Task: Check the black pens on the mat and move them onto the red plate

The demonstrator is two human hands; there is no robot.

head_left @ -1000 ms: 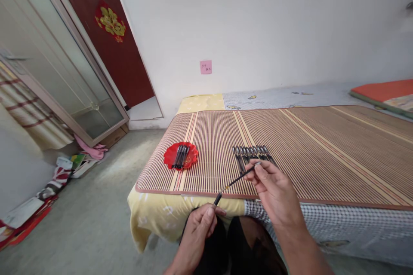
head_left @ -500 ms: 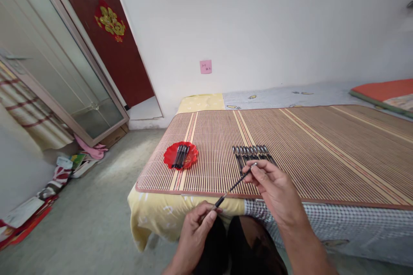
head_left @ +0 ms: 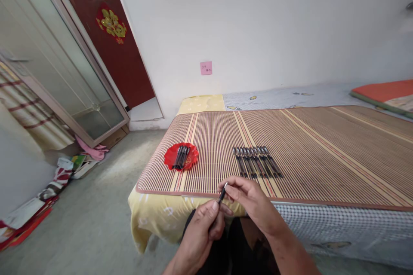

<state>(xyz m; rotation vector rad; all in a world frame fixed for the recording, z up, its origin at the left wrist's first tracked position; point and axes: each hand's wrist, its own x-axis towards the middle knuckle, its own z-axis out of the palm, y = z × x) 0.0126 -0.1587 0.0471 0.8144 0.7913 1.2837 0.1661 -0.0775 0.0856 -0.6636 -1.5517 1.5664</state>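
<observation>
Over the bed's front edge, my left hand (head_left: 206, 225) is closed around the barrel of a dark gel pen (head_left: 222, 197), tilted up to the right. At its upper end, the thumb and fingers of my right hand (head_left: 247, 197) pinch a small pale or silvery tip. Most of the barrel is hidden inside my left hand. Beyond my right hand, a row of several similar dark pens (head_left: 256, 162) lies side by side on the striped mat (head_left: 309, 159). Several more pens (head_left: 181, 157) rest in a red scalloped dish (head_left: 167, 154) to the left.
Yellow and checked bedding (head_left: 158, 212) hangs over the front of the bed. An orange folded quilt (head_left: 383, 92) lies at the far right. A pink note (head_left: 205, 68) is stuck to the wall. Left of the bed, papers and cloth (head_left: 54, 182) lie on the floor near a glass door (head_left: 74, 64).
My right hand has come down and left towards my left hand. The long thin refill that stretched between them has slid into the barrel. The pens on the mat are now uncovered.
</observation>
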